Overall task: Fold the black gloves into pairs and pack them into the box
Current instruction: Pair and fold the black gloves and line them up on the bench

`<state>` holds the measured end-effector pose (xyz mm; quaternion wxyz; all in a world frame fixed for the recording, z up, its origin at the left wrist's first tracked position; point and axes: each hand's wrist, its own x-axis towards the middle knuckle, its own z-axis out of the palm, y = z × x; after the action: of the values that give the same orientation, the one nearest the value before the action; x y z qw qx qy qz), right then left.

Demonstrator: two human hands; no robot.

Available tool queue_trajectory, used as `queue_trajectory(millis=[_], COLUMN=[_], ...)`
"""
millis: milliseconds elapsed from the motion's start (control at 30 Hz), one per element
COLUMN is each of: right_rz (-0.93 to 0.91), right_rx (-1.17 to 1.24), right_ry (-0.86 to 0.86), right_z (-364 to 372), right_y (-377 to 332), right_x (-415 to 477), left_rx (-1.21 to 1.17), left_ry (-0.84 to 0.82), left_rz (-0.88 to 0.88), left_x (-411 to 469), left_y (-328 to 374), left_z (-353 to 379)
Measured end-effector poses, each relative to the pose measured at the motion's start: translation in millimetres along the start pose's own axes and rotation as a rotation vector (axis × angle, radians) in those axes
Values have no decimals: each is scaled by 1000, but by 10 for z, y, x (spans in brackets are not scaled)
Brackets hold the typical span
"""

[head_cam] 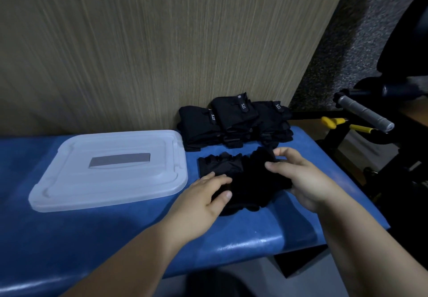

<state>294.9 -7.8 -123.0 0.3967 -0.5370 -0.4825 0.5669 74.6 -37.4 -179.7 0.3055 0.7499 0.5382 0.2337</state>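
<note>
Two black gloves (245, 178) lie spread on the blue bench (97, 234) in front of me. My left hand (203, 199) grips the near left edge of the gloves, thumb curled over the fabric. My right hand (301, 176) pinches the far right part of the gloves with fingers and thumb. A stack of black gloves (231, 120) with small grey labels sits behind, against the wall. The translucent white box (108, 169) stands to the left with its lid on.
A wood-grain wall panel (139, 41) rises straight behind the bench. Past the bench's right end stands dark gym equipment with a grey taped handle (366, 113) and yellow parts (333, 121). The bench's front edge runs just below my forearms.
</note>
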Motion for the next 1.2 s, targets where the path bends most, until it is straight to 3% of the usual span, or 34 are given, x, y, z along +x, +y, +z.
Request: queue_trajectory(millis=[133, 267, 400, 500, 633, 833, 1033, 1200], right_rz=[-46, -78, -134, -90, 16, -92, -207, -238], right_rx=[-19, -54, -10, -289, -549, -412, -264, -260], right_ry=[-122, -191, 36, 239, 200, 126, 110, 97], right_z=[143, 232, 247, 171, 187, 362, 431, 492], right_y=[8, 78, 116, 191, 255, 246, 237, 275], right_x=[-21, -3, 66, 132, 131, 73, 55, 71], left_rx=[-253, -264, -148, -64, -25, 10, -135, 94], left_ry=[140, 209, 289, 339, 337, 350, 352, 360], left_rz=[-78, -82, -88, -98, -178, -249, -243, -231], left_x=[-20, -32, -1, 40, 78, 129, 98, 27], left_y=[60, 124, 94, 55, 57, 106, 110, 132], left_z=[-41, -52, -49, -54, -23, 29, -4, -63])
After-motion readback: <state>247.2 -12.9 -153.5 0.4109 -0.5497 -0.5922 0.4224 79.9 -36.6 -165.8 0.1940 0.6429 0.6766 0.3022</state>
